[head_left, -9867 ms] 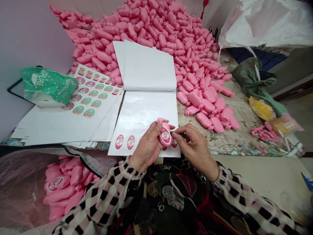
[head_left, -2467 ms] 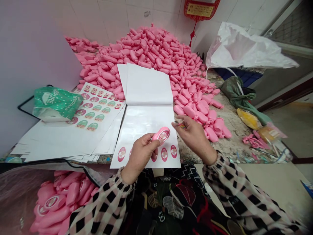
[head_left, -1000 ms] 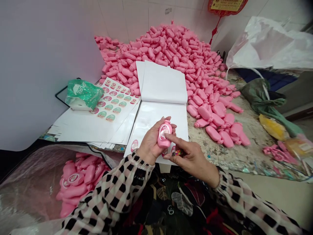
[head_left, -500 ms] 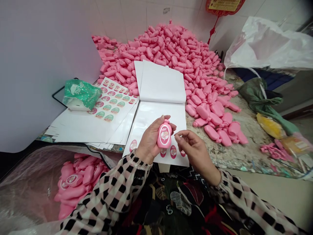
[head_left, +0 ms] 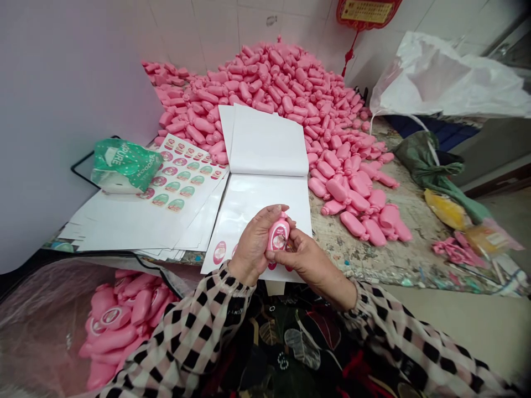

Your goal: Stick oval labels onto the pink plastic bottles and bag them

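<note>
A small pink bottle with an oval label on its front is gripped by my left hand, its neck pointing up and away from me. My right hand closes on the bottle's lower right side, thumb across its lower front and fingers along its edge. Below both hands lies a white sticker sheet, with a row of oval pink stickers along its near edge, partly covered by my hands. Its backing is folded up at the far end.
A large heap of pink bottles fills the back of the table. At left are more sticker sheets under a green plastic-wrapped roll. A clear bag holding labelled bottles hangs front left. A yellow packet lies at right.
My right hand has moved left from beside the bottle and taken hold of it together with my left hand. The view has shifted slightly to the right.
</note>
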Demonstrator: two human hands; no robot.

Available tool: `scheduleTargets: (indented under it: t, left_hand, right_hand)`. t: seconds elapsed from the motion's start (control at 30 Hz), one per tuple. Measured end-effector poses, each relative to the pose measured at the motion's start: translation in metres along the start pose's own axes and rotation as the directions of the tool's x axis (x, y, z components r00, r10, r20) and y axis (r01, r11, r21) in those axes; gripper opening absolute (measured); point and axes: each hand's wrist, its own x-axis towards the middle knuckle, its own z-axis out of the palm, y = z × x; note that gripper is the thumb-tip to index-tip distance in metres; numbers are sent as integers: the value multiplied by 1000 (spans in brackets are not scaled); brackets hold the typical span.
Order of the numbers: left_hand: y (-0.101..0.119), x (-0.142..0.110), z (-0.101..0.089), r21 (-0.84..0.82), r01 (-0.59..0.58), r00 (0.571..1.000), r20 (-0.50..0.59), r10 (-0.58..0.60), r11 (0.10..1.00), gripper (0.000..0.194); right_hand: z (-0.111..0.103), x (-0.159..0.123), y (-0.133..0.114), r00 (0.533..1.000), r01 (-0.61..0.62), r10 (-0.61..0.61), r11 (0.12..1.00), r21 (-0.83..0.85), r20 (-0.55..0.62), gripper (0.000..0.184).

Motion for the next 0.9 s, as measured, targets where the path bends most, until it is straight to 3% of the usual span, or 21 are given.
scheduleTargets:
  t: [0.07, 0.17, 0.3, 0.43, 0.53, 0.7, 0.9]
  left_hand:
    - [-1, 1, -1, -5, 5, 1000, 1, -5, 1000, 23]
    - [0, 2, 0, -4, -2, 1000, 17, 2, 1000, 24]
    - [0, -4, 3, 52, -7, 999, 44, 5, 999, 46]
    - [-5, -17, 0, 287, -44, 997, 71, 25, 957, 48]
    - [-9, -21, -6, 433, -50, 994, 112, 2, 900, 49]
    - [-6, -23, -10, 330, 109, 985, 89, -145, 938, 42]
    - [-1, -25, -8, 312, 214, 949, 158, -273, 926, 41]
  right_hand:
    - [-2, 1, 1, 1000, 12, -12, 1000, 23, 18, 39]
    - [-6, 4, 2, 999, 36, -38, 994, 105, 17, 29]
    - [-9, 7, 0, 999, 50, -44, 976, 212, -29, 26]
    - [-10, 6, -4, 987, 79, -36, 957, 280, -156, 29]
    - [-14, 7, -1, 980, 78, -40, 979, 190, -197, 30]
    - [-29, 10, 9, 937, 216, -214, 976, -26, -277, 33]
    - [-37, 13, 15, 981, 100, -82, 991, 92, -175, 35]
